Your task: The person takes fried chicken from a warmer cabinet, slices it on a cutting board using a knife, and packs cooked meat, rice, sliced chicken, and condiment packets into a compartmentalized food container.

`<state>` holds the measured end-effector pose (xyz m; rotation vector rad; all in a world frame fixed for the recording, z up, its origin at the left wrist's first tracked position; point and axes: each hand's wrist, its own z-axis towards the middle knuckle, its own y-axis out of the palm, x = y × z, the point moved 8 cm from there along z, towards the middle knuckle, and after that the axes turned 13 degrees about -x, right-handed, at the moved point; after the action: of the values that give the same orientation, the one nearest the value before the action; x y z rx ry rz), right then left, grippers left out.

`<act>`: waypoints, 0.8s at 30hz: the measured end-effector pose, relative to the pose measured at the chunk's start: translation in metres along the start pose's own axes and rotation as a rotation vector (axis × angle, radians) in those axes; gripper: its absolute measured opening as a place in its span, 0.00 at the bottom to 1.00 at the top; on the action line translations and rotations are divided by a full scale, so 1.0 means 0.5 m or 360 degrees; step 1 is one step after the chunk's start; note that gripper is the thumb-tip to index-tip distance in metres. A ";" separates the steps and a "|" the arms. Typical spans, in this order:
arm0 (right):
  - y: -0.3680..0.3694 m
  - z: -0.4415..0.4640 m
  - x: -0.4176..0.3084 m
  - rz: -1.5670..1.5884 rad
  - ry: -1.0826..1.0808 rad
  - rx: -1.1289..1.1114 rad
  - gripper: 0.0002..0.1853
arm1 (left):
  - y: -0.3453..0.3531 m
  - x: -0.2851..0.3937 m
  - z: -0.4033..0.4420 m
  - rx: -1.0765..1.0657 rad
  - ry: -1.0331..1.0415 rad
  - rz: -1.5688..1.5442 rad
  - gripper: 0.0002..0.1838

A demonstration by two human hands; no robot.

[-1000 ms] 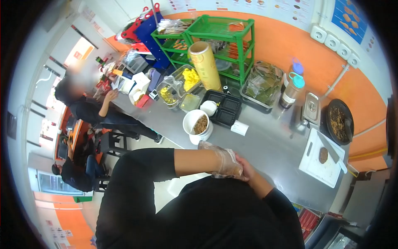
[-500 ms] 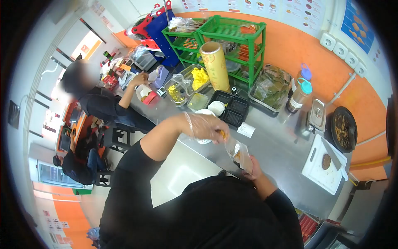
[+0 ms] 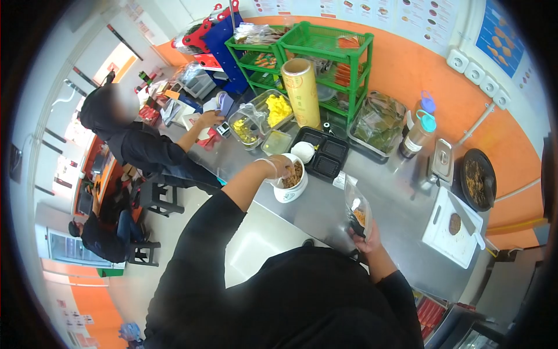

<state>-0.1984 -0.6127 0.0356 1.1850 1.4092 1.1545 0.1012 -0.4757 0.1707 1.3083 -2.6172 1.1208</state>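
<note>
My left hand (image 3: 281, 168), in a clear plastic glove, is over the left side of a white round bowl (image 3: 289, 193). Its fingers are bunched and point down at brown chopped food (image 3: 294, 174) in the bowl; what they hold, if anything, is hidden. My right hand (image 3: 368, 239) is closed around the lower end of a clear plastic pouch (image 3: 357, 203), held upright at the table's front side. Orange-brown crumbly food (image 3: 360, 217) shows inside the pouch. Behind the bowl lies a black compartment tray (image 3: 325, 159) with a small white cup (image 3: 302, 152) on it.
On the steel table (image 3: 386, 192) stand a yellow film roll (image 3: 301, 96), containers of yellow food (image 3: 279, 109), a leaf-filled tray (image 3: 378, 125), and bottles (image 3: 419, 136). A knife (image 3: 463, 213) lies on a white cutting board (image 3: 444, 235) beside a black pan (image 3: 478, 180). A co-worker (image 3: 136, 139) works at the left.
My left hand has moved left from the pouch to the bowl, where the brown food now shows. My right hand and the pouch have shifted slightly right. The co-worker's hand has moved lower.
</note>
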 end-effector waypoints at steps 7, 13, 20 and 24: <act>0.048 -0.021 0.003 -0.0040 -0.0097 0.0241 0.20 | -0.012 -0.005 0.016 0.0115 0.0021 0.0112 0.17; 0.001 -0.023 -0.002 -0.0410 -0.0053 0.0116 0.28 | -0.032 0.003 0.024 0.0187 0.0037 0.0086 0.15; 0.053 -0.023 0.009 -0.0145 -0.0090 0.0263 0.20 | -0.048 0.036 -0.001 0.0204 -0.0001 0.0164 0.14; 0.056 -0.022 0.010 -0.0198 -0.0068 0.0261 0.21 | -0.024 0.012 0.000 0.0105 -0.0072 0.0104 0.14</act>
<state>-0.2066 -0.6063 0.0641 1.2098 1.5456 0.9368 0.1059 -0.4848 0.1797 1.2831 -2.6961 1.2103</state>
